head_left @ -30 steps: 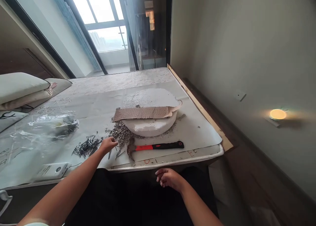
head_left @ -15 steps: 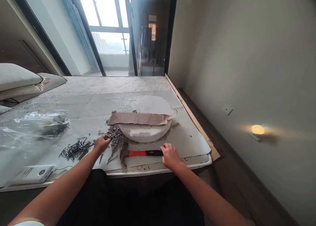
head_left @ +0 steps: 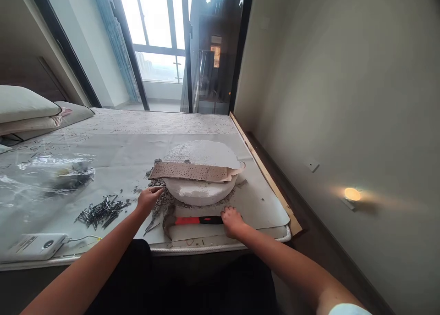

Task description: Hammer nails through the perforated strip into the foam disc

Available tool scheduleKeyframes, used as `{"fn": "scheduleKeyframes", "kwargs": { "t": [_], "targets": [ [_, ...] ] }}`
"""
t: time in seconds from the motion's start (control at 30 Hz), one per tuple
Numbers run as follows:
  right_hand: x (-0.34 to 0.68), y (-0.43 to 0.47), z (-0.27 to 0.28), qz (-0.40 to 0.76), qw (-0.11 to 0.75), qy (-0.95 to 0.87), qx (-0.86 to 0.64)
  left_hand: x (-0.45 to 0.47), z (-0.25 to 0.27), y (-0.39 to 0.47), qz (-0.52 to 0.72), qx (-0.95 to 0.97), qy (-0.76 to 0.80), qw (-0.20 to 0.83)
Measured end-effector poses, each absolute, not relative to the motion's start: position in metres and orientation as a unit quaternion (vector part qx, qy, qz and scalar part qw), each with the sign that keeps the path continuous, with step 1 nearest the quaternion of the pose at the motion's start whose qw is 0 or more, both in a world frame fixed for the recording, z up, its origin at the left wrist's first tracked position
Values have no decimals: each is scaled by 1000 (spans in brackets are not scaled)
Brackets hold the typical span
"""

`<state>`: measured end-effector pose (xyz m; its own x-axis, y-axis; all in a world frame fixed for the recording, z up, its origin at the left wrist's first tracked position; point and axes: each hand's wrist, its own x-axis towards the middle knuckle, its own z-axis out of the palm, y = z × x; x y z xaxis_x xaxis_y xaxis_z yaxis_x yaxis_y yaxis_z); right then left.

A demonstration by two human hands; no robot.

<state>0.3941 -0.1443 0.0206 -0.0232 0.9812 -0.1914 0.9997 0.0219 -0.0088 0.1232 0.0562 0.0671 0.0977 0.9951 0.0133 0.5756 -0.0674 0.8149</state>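
Observation:
A claw hammer (head_left: pixel 187 220) with a red and black handle lies on the grey sheet, its head to the left. My right hand (head_left: pixel 232 221) is closed round the end of its handle. My left hand (head_left: pixel 148 200) has its fingertips pinched together over grey rubble (head_left: pixel 158 204) at the left side of a round white block (head_left: pixel 202 195); whether anything is between them is too small to tell. Across the top of the block lies a brown strip (head_left: pixel 189 171) dotted with small holes. Left of my left hand is a heap of dark nails (head_left: pixel 102 211).
A clear plastic bag (head_left: pixel 48 175) with something dark inside lies at the left. In front of it rests a white power bank (head_left: pixel 41 246) with a cable. A wooden board (head_left: pixel 268 175) runs along the bed's right edge, and pillows (head_left: pixel 27 105) are at the far left.
My left hand has moved a little to the right over the rubble, closer to the brown strip's left end. My right hand stays on the hammer's handle. The camera view has shifted slightly.

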Motion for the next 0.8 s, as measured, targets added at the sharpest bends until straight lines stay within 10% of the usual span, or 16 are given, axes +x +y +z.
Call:
{"fn": "scheduleKeyframes", "kwargs": {
  "t": [0.37, 0.63, 0.8],
  "targets": [
    [400, -196, 60, -125, 57, 707, 694, 227, 114, 56, 403, 697, 396, 442],
    [427, -306, 73, -502, -230, 498, 669, 286, 84, 75, 326, 751, 367, 441],
    [434, -308, 90, -533, -349, 402, 658, 304, 74, 78, 290, 796, 402, 346]
  ]
}}
